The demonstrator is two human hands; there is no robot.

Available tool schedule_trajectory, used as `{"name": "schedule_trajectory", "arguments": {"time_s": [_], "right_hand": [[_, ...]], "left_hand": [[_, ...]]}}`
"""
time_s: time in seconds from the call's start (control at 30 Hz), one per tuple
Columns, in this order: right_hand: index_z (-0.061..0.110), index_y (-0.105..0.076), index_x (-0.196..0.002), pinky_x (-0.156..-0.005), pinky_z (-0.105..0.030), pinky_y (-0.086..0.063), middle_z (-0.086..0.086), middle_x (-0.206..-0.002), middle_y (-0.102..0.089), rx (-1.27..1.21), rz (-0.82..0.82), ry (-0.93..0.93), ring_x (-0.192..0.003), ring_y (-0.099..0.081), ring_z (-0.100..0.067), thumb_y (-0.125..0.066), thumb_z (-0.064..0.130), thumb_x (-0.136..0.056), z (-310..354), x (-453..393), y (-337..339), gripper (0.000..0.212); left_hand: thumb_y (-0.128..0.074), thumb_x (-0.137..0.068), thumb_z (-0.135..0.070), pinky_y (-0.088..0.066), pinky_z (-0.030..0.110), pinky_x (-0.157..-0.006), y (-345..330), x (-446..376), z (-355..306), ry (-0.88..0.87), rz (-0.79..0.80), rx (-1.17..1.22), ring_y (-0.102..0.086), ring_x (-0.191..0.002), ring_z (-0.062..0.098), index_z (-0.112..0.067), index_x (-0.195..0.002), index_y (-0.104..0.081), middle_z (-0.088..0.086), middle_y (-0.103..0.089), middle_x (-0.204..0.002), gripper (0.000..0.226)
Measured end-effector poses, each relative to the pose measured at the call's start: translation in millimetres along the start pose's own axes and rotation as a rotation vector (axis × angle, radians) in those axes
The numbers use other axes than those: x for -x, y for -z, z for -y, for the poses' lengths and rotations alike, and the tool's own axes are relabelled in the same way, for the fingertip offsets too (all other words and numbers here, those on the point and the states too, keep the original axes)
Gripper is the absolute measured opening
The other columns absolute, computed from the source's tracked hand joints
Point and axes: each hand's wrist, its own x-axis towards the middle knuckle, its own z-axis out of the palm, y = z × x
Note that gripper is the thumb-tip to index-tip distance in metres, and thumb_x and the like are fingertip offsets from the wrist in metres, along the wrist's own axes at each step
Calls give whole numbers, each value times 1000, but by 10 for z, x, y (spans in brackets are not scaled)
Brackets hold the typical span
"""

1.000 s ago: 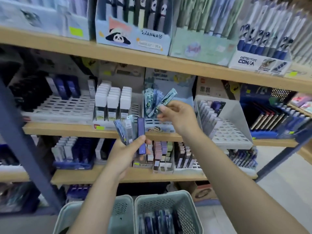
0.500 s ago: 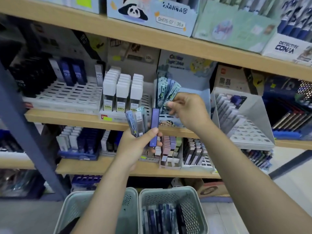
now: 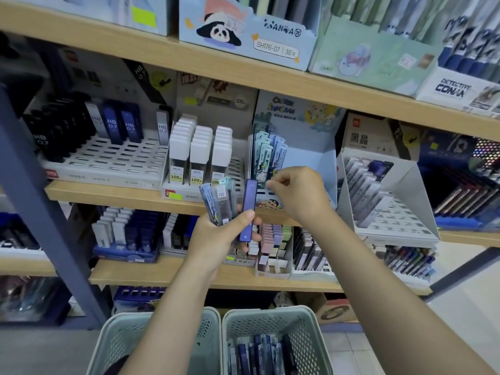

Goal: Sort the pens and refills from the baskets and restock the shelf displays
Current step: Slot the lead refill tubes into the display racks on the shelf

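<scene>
Left hand [image 3: 216,236] grips fanned refill cases [image 3: 227,204]; right hand [image 3: 297,193] fingers curled at display box [image 3: 311,163].

Wooden shelves [image 3: 113,192], pale tiled floor [image 3: 465,301]

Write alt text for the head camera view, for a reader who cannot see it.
A person's left hand grips a fan of refill packs while the right hand reaches into a cartoon display box on a wooden shelf. Two pale baskets sit below.
</scene>
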Motion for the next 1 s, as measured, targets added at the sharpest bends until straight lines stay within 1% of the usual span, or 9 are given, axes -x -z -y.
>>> {"name": "schedule_trajectory", "arguments": {"time_s": [0.1, 0.23, 0.3, 0.37, 0.47, 0.7, 0.83, 0.93, 1.0], "right_hand": [[5, -75, -82, -76, -37, -50, -6, -80, -71, -140, -71, 35, -75, -61, -19, -65, 24, -96, -2, 144, 69, 25], [10, -73, -81, -78, -48, -53, -15, -81, -71, -570, 201, -39, -70, -63, -28, -69, 32, -93, -45, 451, 185, 25], [2, -68, -80, -62, -35, -49, -17, -71, -67, -686, 212, -80, -57, -56, -19, -71, 23, -92, -107, 563, 283, 25], [1, -65, -78, -51, -22, -41, -4, -57, -61, -818, 136, -145, -49, -50, -11, -68, 14, -93, -182, 646, 426, 21], [9, -65, -80, -50, -23, -42, -3, -62, -64, -984, 51, -205, -51, -54, -14, -67, 9, -93, -336, 746, 694, 13], [16, -72, -85, -68, -32, -54, -6, -74, -72, -863, 172, -215, -70, -66, -20, -72, 7, -88, -871, 1018, 1241, 9], [23, -76, -86, -65, -14, -46, 5, -76, -72, -703, 246, -164, -70, -63, -4, -71, 13, -91, -1057, 1139, 1467, 12], [20, -75, -88, -61, -11, -43, 9, -70, -69, -722, 185, -182, -62, -60, 1, -70, 12, -92, -1256, 1188, 1588, 10], [18, -74, -93, -60, -11, -42, 9, -71, -69, -752, 84, -227, -60, -59, 3, -70, 14, -92, -1416, 1182, 1656, 5]], "left_hand": [[-70, -91, -14, -49, 26, -44, -1, 23, 1, -2, 0, 6, -72, -65, 24, -10, -103, -69, 15, -77, -85, 12], [-72, -89, -13, -43, 25, -40, -159, 126, -21, -15, 47, -52, -69, -62, 30, -12, -97, -70, 16, -74, -81, 9], [-70, -90, -10, -39, 24, -38, -292, 207, -32, -1, 113, -77, -68, -58, 27, -13, -92, -70, 11, -74, -76, 3], [-71, -90, -10, -37, 23, -38, -408, 286, -39, 19, 164, -114, -66, -55, 25, -10, -94, -70, 11, -74, -78, 4], [-72, -89, -10, -35, 23, -39, -557, 385, -69, 25, 165, -151, -62, -51, 22, -5, -100, -69, 15, -75, -83, 13], [-72, -90, -9, -35, 22, -37, -1120, 416, -270, -50, 41, -150, -55, -46, 18, -6, -91, -65, 13, -69, -71, 7], [-75, -89, -16, -38, 24, -40, -1534, 410, -283, -53, 90, -253, -56, -48, 17, 2, -99, -64, 10, -68, -64, 23], [-74, -90, -21, -38, 28, -46, -1765, 397, -248, -59, 151, -316, -56, -49, 18, -3, -84, -66, 9, -66, -63, 21], [-73, -91, -31, -39, 31, -50, -1837, 384, -233, -33, 183, -387, -55, -49, 19, -6, -73, -63, 11, -62, -61, 32]]}}
